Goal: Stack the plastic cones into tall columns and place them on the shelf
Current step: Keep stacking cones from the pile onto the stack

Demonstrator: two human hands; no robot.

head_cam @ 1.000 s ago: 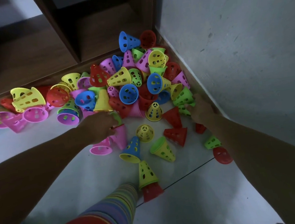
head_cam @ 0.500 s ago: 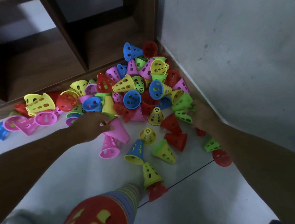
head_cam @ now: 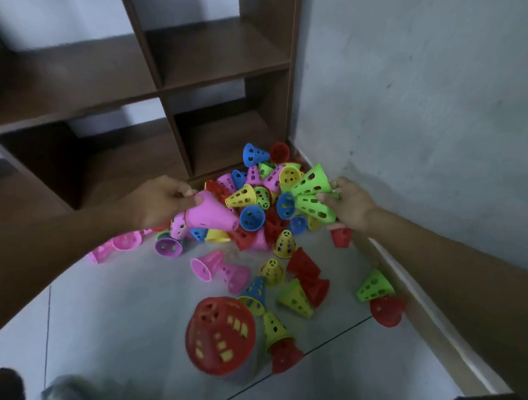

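Seen from the head camera, the left hand at centre left pinches the narrow top of a pink cone. At centre right, the right hand grips two green cones by their rims. Both hover above the loose pile of cones on the floor. A started column stands at lower centre. The brown shelf fills the upper frame. Gathering is under way; next, these cones likely get nested onto the column.
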